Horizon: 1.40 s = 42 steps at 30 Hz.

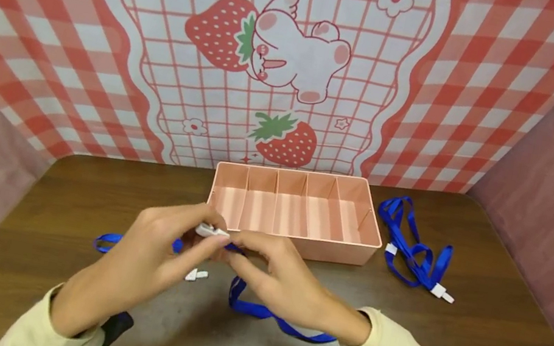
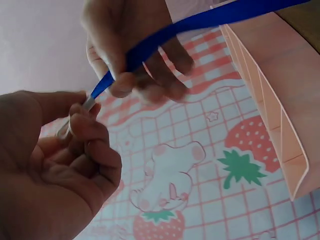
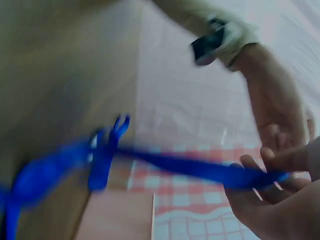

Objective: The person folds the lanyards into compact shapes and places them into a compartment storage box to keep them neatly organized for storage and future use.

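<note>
My left hand (image 1: 145, 255) pinches the white plastic clip (image 1: 211, 231) of a blue lanyard (image 1: 258, 311) between thumb and fingers, in front of the box. Close beside it, my right hand (image 1: 291, 284) holds the blue strap just past the clip. In the left wrist view the strap (image 2: 155, 42) runs from the clip up through the right hand's fingers. The right wrist view has the strap (image 3: 195, 170) stretching away from the right hand (image 3: 275, 200), blurred. Below the right hand, the rest of this lanyard hangs in a loop.
A pink box (image 1: 292, 245) with several compartments stands at the back of the wooden table. To its right lies a bundled blue lanyard (image 1: 419, 266) with white clip. Another blue lanyard (image 1: 107, 241) lies left, partly hidden by my left hand. A checked strawberry cloth (image 1: 301, 66) hangs behind.
</note>
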{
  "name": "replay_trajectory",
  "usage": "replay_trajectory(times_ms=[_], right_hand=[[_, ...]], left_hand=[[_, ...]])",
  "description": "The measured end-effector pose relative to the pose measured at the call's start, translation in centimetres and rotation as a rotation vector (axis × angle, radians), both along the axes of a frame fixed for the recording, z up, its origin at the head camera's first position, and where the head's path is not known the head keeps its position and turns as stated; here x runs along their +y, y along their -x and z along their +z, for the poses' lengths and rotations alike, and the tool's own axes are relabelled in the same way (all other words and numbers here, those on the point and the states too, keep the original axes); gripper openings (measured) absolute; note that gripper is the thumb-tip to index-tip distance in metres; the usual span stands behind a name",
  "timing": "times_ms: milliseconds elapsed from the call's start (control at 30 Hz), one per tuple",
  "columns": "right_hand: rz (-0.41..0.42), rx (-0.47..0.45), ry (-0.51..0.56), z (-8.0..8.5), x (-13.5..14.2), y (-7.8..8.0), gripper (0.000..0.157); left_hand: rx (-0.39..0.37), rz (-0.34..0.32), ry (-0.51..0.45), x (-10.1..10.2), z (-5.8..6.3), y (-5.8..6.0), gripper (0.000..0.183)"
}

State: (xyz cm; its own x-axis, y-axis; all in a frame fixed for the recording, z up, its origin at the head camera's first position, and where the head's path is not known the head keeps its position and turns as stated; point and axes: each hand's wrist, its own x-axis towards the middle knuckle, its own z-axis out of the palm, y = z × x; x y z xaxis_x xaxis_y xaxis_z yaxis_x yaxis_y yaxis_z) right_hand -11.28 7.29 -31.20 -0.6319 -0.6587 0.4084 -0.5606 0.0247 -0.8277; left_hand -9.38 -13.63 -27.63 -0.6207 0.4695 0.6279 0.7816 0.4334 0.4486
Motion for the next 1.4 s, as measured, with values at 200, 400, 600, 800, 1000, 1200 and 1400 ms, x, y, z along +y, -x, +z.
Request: replay_trajectory(times_ms=[200, 400, 600, 800, 1000, 1200, 1400], right_hand=[[0.190, -0.473, 0.043, 0.6, 0.9, 0.3, 0.032], [0.378, -0.675, -0.020, 0.5, 2.4, 0.9, 0.027], [0.343, -0.676, 0.049, -0.3, 3.8, 0.5, 0.024], [0.328, -0.639, 0.020, -0.9, 5.7, 0.8, 0.030], [0.331, -0.607, -0.055, -2.1, 8.5, 0.9, 0.029], [0.241, -0.602, -0.034, -2.2, 11.2, 0.8, 0.019], [0.158, -0.501, -0.013, -1.6, 12.4, 0.6, 0.017]], left_hand=[[-0.063, 0.072, -0.076, -0.1, 0.0, 1.2, 0.011], [-0.074, 0.130, -0.073, -0.5, -0.6, 1.6, 0.009], [-0.082, 0.211, -0.085, -1.1, -1.0, 2.4, 0.007], [-0.091, 0.287, -0.101, -2.0, -1.4, 2.8, 0.007], [-0.123, 0.342, -0.141, -3.2, -1.7, 3.4, 0.008], [-0.162, 0.344, -0.144, -3.7, -2.0, 3.8, 0.010], [-0.178, 0.336, -0.121, -4.0, -2.2, 3.5, 0.009]])
